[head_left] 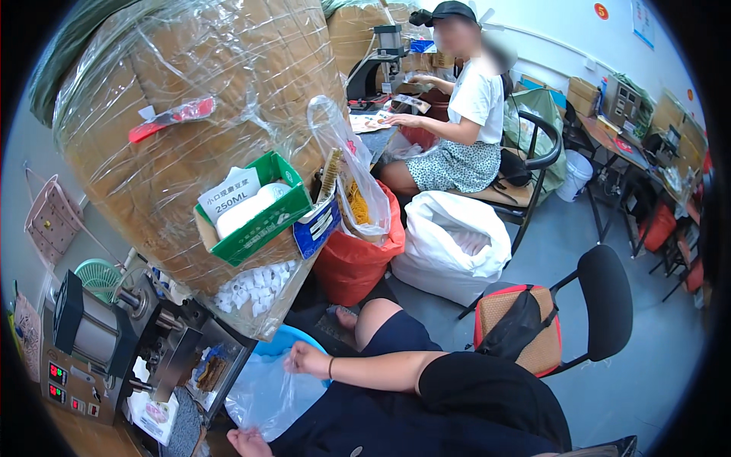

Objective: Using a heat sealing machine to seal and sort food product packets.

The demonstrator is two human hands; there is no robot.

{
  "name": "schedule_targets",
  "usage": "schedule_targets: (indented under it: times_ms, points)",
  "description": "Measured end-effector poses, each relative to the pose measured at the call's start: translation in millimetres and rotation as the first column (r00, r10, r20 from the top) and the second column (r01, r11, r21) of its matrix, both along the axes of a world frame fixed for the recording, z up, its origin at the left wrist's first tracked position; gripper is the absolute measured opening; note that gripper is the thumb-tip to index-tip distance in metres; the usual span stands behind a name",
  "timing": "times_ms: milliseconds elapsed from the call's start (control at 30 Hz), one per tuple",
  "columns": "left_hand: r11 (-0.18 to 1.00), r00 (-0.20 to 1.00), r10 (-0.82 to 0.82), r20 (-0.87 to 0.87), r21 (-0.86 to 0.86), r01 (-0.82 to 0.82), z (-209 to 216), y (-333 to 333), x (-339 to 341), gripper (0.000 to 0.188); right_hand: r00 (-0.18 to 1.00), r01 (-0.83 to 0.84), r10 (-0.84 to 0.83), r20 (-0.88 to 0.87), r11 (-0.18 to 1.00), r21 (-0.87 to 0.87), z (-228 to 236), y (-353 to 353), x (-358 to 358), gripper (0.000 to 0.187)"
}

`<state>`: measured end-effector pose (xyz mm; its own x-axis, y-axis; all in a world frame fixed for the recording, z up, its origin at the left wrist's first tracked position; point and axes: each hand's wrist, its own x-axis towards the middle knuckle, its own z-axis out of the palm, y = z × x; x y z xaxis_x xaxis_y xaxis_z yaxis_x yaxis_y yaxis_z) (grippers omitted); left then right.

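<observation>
A clear plastic bag (266,396) spreads over a light blue basin (285,335) beside my lap. My right hand (308,359), with a thin dark band at the wrist, pinches the bag's upper right edge. At the lower picture edge my left hand (249,442) has its fingers closed on the bag's near edge, partly cut off by the frame. The bag hangs loosely between both hands, and I cannot make out what it contains. Left of it stands a press machine (99,335) with red and green displays, a printed white packet (154,413) below its head.
Small white pieces (255,288) lie on the table corner beside a green carton (259,206). Behind are a red sack (354,263), a white sack (453,244) and a seated co-worker (464,99). A black chair (601,305) with a bag on its seat stands right.
</observation>
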<state>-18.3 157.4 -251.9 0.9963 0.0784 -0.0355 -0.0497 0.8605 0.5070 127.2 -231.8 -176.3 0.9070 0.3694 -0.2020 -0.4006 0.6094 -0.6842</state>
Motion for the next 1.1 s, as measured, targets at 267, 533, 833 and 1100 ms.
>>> schedule_targets:
  times_ms: [267, 533, 833, 1100]
  points:
    - [0.771, 0.875, 0.430, -0.222, 0.595, -0.228, 39, 1, -5, 0.015, 0.928, 0.371, -0.372, -0.028, 0.928, -0.021, -3, -123, 49, 0.006]
    - [0.821, 0.951, 0.151, -0.269, 0.570, 0.031, 77, -33, -17, 0.015, 0.915, 0.287, 0.257, 0.312, 0.130, -0.949, -19, -151, 37, 0.018]
    - [0.588, 0.937, 0.263, -0.231, 0.808, 0.034, 74, -58, -28, 0.028, 0.438, 0.728, 0.525, 0.730, 0.270, -0.630, 57, -68, 6, 0.046]
    - [0.279, 0.990, 0.073, -0.119, 0.956, 0.094, 97, -82, -33, 0.036, 0.517, 0.360, 0.740, 0.429, 0.267, -0.894, 39, -51, 2, 0.038]
